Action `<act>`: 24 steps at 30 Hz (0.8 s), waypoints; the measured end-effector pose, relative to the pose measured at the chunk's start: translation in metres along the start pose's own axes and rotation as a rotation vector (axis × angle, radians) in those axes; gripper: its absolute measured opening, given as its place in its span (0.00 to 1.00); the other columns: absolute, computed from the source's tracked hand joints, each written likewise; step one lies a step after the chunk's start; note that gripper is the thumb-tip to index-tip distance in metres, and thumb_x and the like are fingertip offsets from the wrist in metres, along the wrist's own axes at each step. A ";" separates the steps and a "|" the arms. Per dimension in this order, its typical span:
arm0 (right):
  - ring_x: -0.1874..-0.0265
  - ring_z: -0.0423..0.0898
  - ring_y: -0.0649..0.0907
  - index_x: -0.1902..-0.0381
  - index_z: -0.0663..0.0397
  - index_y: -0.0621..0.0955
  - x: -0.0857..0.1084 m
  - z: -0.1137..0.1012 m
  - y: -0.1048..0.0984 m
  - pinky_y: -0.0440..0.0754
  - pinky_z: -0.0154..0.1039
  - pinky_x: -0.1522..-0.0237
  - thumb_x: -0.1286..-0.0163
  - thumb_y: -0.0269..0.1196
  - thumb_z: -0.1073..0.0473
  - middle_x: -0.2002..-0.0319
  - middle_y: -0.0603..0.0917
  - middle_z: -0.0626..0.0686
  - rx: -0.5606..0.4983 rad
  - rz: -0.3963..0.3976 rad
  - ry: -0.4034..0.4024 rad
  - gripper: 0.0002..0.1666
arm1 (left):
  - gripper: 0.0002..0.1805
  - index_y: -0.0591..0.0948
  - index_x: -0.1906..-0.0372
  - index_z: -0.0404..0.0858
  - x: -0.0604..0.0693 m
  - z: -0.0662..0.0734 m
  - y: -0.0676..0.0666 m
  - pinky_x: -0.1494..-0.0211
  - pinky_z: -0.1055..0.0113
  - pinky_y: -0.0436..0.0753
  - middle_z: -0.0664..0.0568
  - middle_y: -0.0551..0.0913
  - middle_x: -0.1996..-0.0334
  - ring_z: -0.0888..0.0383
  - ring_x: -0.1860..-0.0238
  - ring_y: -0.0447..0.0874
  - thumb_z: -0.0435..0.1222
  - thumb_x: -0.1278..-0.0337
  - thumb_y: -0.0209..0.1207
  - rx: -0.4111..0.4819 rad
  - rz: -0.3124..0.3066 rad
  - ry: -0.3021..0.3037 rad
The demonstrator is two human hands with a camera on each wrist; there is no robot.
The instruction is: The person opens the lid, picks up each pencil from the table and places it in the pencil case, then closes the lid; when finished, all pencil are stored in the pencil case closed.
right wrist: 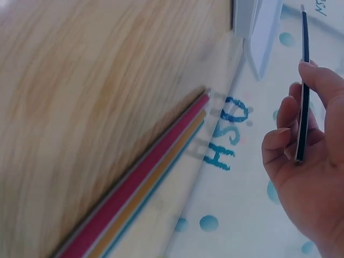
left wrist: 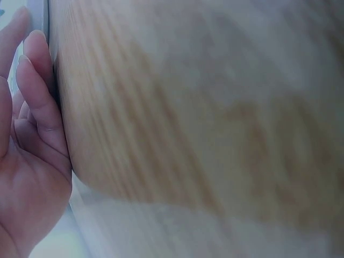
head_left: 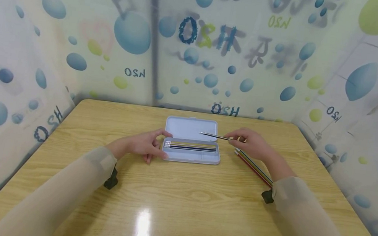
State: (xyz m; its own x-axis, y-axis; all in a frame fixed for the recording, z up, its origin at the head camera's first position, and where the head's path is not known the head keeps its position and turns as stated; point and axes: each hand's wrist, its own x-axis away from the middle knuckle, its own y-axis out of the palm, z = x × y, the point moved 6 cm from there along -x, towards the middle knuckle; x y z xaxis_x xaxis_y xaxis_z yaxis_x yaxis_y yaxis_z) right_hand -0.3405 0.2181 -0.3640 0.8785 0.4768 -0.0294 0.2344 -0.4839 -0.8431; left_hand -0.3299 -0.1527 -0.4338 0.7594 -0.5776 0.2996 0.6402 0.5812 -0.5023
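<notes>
Black and slim, a pencil is pinched between thumb and fingers of the right grip, its silvery end pointing leftward out of the grip above the raised lid. Held well back from that end, it probably leaves most of its length free, roughly in line with its fellows.

Left of that grip is the pale pencil case, where yellow and dark pencils share the rear compartment, silvery ends leftward, presumably matched so they lie flat. The left grip clasps the case's left end with thumb and finger, likely to stop it sliding. Beneath the right grip, slanting toward the person, loose red, yellow and blue pencils lie together, seemingly for easy reach.

The glossy wood-grain worktop catches a bright streak on the near side of both grips. Beyond them and to either side, pale screens carry blue and green drops, mirrored "H2O" lettering and grey shadowy marks.
</notes>
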 end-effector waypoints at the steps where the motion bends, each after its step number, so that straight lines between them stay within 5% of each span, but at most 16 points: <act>1: 0.56 0.49 0.83 0.36 0.40 0.89 -0.002 -0.003 0.002 0.83 0.45 0.54 0.16 0.65 0.53 0.50 0.86 0.52 -0.007 -0.004 0.002 0.16 | 0.50 0.57 0.15 0.50 0.000 0.000 0.000 0.76 0.69 0.81 0.52 0.78 0.77 0.59 0.83 0.81 0.46 0.31 0.75 0.001 0.001 -0.001; 10: 0.53 0.50 0.83 0.36 0.46 0.89 -0.022 -0.024 0.026 0.83 0.46 0.49 0.18 0.63 0.62 0.49 0.87 0.54 -0.031 -0.062 -0.040 0.18 | 0.49 0.57 0.14 0.50 0.001 0.002 0.000 0.76 0.69 0.80 0.53 0.78 0.77 0.59 0.83 0.81 0.45 0.30 0.75 0.016 -0.004 -0.003; 16: 0.48 0.50 0.85 0.38 0.48 0.89 -0.033 -0.039 0.041 0.83 0.49 0.43 0.18 0.64 0.61 0.40 0.90 0.52 -0.066 -0.117 -0.063 0.16 | 0.49 0.57 0.15 0.49 0.000 0.003 0.000 0.77 0.69 0.80 0.53 0.78 0.77 0.59 0.83 0.81 0.45 0.30 0.75 0.020 -0.008 -0.005; 24: 0.46 0.48 0.83 0.39 0.46 0.90 -0.045 -0.051 0.061 0.83 0.48 0.40 0.16 0.63 0.59 0.39 0.89 0.51 -0.076 -0.172 -0.079 0.15 | 0.50 0.57 0.14 0.50 0.001 0.002 0.000 0.76 0.69 0.81 0.52 0.78 0.77 0.59 0.83 0.81 0.46 0.30 0.75 0.014 -0.013 -0.017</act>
State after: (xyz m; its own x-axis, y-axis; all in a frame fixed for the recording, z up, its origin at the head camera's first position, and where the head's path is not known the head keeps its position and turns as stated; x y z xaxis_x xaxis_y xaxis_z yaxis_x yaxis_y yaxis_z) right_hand -0.3448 0.1301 -0.3868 0.7880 0.6121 0.0665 0.4114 -0.4431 -0.7965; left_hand -0.3292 -0.1520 -0.4313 0.7527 -0.5753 0.3201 0.6516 0.5816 -0.4869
